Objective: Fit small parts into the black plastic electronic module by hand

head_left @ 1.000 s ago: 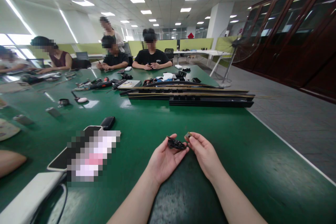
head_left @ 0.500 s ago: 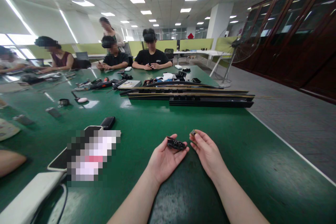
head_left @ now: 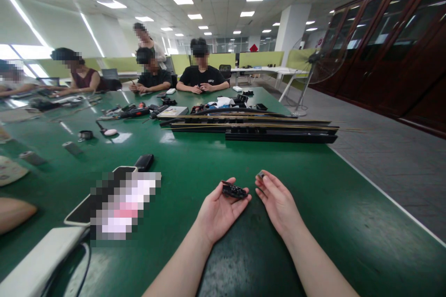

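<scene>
Palm up, my left hand (head_left: 219,213) holds a small black part (head_left: 234,190) with shiny bits on its upper face; the thumb rests at its left end. What kind of part it is, I cannot tell. My right hand (head_left: 278,197) pinches a tiny grey metallic piece (head_left: 260,175) between thumb and forefinger, with the other fingers curled below. A small gap separates the two hands. Both are above the green table (head_left: 195,162).
Long black rails (head_left: 282,135) with thin brass-coloured rods lie across the table ahead. On the left are a tablet-like device (head_left: 101,199), a black case (head_left: 144,163) and a white box (head_left: 42,260) with a cable. Several people sit at the far side; a fan (head_left: 311,58) stands right.
My right hand has shifted slightly right, away from my left hand, with the grey piece still pinched. The left hand and black part have hardly moved.
</scene>
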